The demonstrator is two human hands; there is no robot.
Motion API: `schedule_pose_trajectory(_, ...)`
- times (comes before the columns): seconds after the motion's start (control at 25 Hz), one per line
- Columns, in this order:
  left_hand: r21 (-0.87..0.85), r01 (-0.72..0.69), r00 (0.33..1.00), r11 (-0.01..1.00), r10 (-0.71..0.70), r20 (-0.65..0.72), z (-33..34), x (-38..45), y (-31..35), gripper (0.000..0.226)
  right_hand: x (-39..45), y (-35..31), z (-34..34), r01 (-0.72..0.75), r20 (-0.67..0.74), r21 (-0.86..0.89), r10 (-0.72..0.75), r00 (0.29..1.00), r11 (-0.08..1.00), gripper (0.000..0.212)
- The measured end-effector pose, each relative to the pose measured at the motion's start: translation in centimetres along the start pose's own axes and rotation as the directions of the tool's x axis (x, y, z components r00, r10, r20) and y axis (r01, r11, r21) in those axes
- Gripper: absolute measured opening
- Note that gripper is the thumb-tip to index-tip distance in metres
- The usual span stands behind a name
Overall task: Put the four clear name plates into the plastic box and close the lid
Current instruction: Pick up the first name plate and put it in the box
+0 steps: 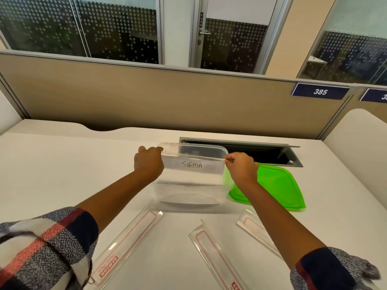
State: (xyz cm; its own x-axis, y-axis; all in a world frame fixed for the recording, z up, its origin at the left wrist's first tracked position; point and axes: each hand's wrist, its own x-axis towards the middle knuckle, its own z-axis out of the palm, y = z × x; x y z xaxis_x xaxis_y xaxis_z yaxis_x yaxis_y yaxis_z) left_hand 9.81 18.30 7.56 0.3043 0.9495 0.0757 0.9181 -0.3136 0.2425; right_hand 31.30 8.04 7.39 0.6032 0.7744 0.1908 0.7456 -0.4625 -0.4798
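Note:
A clear name plate marked SIGMA is held level over the open clear plastic box. My left hand grips its left end and my right hand pinches its right end. The box's green lid lies flat on the desk just right of the box, partly behind my right forearm. Three more clear name plates lie on the desk nearer to me: one at the left, one in the middle, and one at the right, partly hidden by my right arm.
An open cable tray with a raised metal flap is set into the white desk behind the box. A beige partition with a 385 label closes off the far edge.

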Motion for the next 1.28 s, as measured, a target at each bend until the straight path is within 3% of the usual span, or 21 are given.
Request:
schedule_pose_trajectory(0.16,0.121,-0.021,0.981,0.992,-0.003,0.196,0.4,-0.2,0.6,0.032,0.2,-0.3,0.4,0.097,0.003,-0.336,-0.102,0.995,0.937,0.026)
schedule_pose_trajectory(0.36,0.316,-0.077,0.974,0.946,0.004,0.225,-0.2,0.7,1.5,0.019,0.3,-0.7,1.3,0.206,0.123,-0.543,-0.166,0.978,0.814,0.022)
schedule_pose_trajectory(0.72,0.449,-0.206,0.931,0.869,0.032,0.364,2.0,2.6,2.9,0.023,0.1,-1.2,2.5,0.211,0.187,-0.628,-0.118,0.975,0.749,0.018)
schedule_pose_trajectory(0.92,0.471,-0.147,0.965,0.870,0.022,0.261,2.9,2.6,3.2,0.021,0.7,-1.2,2.4,0.260,0.284,-0.645,-0.090,0.955,0.719,0.023)
schedule_pose_trajectory(1.28,0.624,-0.163,0.965,0.764,-0.009,0.263,4.3,2.7,3.6,0.031,1.3,-1.8,2.4,0.368,0.346,-0.667,-0.168,0.923,0.648,0.015)
